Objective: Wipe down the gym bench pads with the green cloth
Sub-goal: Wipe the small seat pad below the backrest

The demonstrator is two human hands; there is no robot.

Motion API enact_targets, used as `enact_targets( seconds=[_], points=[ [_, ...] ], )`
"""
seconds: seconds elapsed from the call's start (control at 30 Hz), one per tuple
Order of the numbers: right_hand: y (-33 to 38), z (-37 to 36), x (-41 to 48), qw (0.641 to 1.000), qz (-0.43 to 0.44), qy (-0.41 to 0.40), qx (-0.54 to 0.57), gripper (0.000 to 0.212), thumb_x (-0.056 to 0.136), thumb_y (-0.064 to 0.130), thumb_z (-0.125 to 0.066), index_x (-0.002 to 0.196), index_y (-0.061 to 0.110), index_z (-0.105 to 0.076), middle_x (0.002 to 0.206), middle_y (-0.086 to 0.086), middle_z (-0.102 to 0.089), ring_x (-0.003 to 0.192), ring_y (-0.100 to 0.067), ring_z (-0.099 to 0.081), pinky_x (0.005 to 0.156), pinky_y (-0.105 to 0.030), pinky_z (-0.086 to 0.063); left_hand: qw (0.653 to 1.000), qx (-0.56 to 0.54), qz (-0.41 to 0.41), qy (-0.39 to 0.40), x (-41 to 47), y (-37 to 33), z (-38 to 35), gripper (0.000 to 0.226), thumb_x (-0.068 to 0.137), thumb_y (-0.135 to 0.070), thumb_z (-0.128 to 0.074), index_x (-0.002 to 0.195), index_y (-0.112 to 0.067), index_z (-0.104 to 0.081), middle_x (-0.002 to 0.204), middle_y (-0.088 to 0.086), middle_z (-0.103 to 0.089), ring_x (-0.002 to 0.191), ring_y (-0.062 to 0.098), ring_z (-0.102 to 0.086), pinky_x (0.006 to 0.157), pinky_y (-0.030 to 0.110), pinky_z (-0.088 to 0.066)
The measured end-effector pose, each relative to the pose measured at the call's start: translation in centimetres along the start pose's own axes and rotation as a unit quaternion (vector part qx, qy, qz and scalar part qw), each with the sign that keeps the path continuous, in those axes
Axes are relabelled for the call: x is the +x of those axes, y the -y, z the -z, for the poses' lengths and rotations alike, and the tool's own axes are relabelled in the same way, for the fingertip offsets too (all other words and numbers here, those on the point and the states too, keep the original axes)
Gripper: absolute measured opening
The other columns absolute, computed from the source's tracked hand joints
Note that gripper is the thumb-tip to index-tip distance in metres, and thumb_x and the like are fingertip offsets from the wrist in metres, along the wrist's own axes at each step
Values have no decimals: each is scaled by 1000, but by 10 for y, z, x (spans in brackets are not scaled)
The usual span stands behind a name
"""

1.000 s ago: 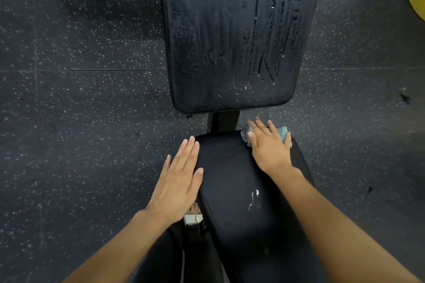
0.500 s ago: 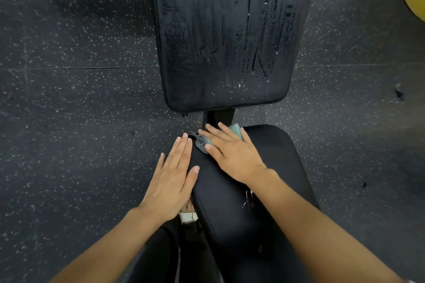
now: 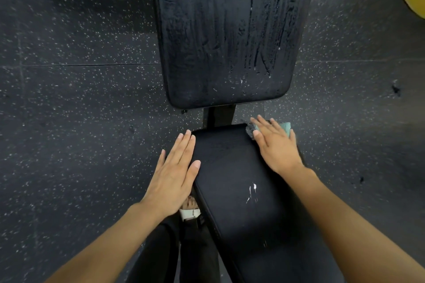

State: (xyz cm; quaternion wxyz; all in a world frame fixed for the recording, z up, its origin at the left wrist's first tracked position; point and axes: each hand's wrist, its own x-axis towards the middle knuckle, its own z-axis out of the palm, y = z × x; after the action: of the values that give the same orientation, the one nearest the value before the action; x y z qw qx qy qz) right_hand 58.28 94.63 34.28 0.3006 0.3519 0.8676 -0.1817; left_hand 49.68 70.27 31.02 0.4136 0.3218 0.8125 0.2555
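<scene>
Back pad (image 3: 225,37) lies ahead, streaked with wet marks, its long axis running away from the person. Seat pad (image 3: 236,179) lies nearer, stretching back towards the body. Left hand (image 3: 177,174) rests flat on the seat pad's left edge, its fingers (image 3: 184,147) straight and holding nothing. Right hand (image 3: 276,147) presses flat at the far right corner. Green cloth (image 3: 285,127) lies under that hand's straight fingers (image 3: 264,127) and peeks out beyond them, so the unwiped seat probably lies leftward and nearer.
</scene>
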Motion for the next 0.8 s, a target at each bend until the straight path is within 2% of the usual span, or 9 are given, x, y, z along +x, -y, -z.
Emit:
enact_targets(
  seconds=[0.13,0.3,0.4,0.47,0.57,0.73,0.8],
  points=[
    [33,-10,-19,999,49,23,3,47,106,41,-21,153,41,-20,161,21,-13,150,-8,-1,118,-50,3,1000,-4,-4,-5,1,3,0,73,88,-63,8,154,-31,10,160,-23,20,143,-10,24,119,28,12],
    [82,-26,-34,990,130,49,-5,47,105,45,-18,153,44,-16,161,21,-9,150,-8,2,118,-51,7,999,-35,4,-13,2,2,-3,70,88,-63,5,152,-33,10,160,-25,18,143,-11,21,118,24,13],
    [84,-30,-36,984,169,47,-15,59,96,55,-3,152,46,-14,161,21,-10,150,-8,2,119,-48,7,999,-46,9,-16,2,3,-5,70,89,-63,2,152,-34,9,160,-25,17,144,-11,19,118,25,12],
    [72,-26,-31,982,177,58,-24,51,102,51,-10,153,45,-15,161,22,-10,150,-4,2,121,-44,6,999,-36,13,-16,2,2,-5,68,89,-62,2,151,-35,9,160,-25,17,144,-12,19,118,25,12],
    [50,-17,-25,984,165,59,-25,47,106,42,-22,152,44,-16,160,23,-10,149,-2,3,121,-41,5,999,-21,22,-18,3,-1,-4,69,88,-63,3,151,-36,10,159,-27,19,143,-13,21,116,23,13],
    [0,1,-14,995,81,49,-12,46,106,41,-22,152,43,-19,160,22,-12,149,-3,1,121,-45,3,999,-21,32,-14,2,-5,-3,64,98,-60,-5,154,-32,8,160,-26,17,142,-13,21,116,22,13],
    [-13,4,-14,998,48,37,-3,46,106,41,-21,152,42,-19,161,20,-13,150,-6,0,121,-46,2,999,-21,38,-13,2,-7,-2,66,95,-55,-5,155,-32,8,160,-26,18,142,-14,22,116,21,13]
  ],
)
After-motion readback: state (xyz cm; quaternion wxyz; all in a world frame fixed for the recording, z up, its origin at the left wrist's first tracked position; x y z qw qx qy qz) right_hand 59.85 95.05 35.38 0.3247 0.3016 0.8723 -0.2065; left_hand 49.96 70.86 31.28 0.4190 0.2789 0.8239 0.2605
